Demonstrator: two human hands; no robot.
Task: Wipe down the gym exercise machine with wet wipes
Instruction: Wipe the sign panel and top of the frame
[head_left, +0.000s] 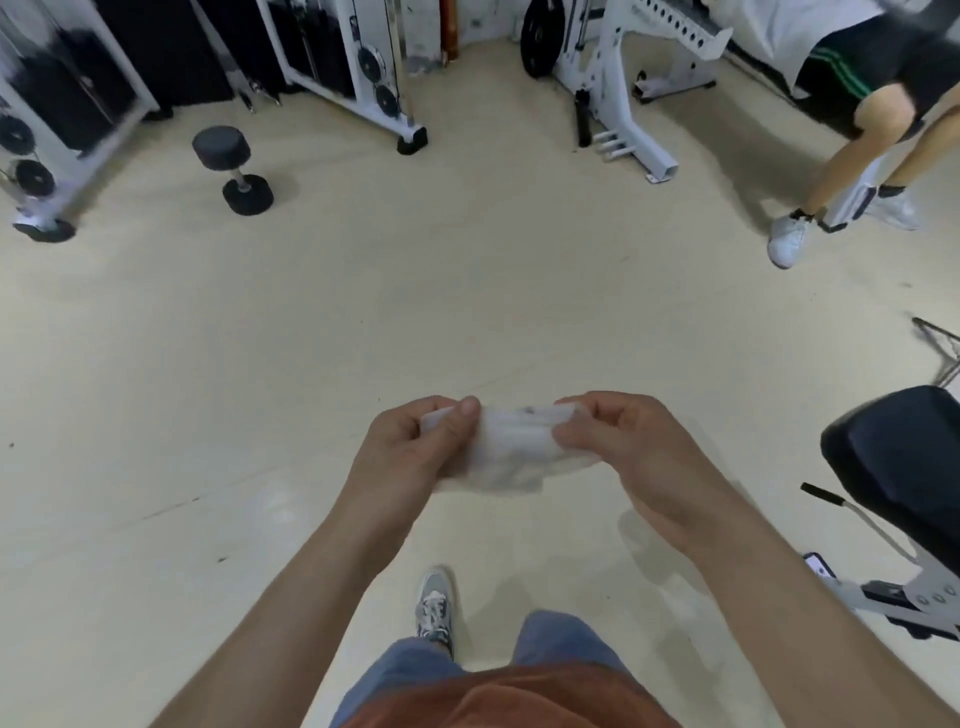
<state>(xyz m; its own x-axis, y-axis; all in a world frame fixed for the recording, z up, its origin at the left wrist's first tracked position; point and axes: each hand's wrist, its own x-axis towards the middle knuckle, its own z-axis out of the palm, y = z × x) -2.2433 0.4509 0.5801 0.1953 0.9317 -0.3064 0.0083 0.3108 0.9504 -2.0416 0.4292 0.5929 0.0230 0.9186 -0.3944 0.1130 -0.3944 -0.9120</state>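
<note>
Head view: I see my left hand (410, 447) and right hand (628, 452) at lower centre of the frame, each pinching one end of a crumpled white wet wipe (511, 449) stretched between them above the pale beige floor (467, 291). A black padded bench on a white metal frame (904, 467) sits at the right edge. A black dumbbell (231, 169) stands at upper left, a white weight rack (608, 83) at upper centre.

Bare forearms (291, 587); rust-orange shirt (519, 701); blue denim shorts (561, 644); grey-white sneaker (435, 608).
</note>
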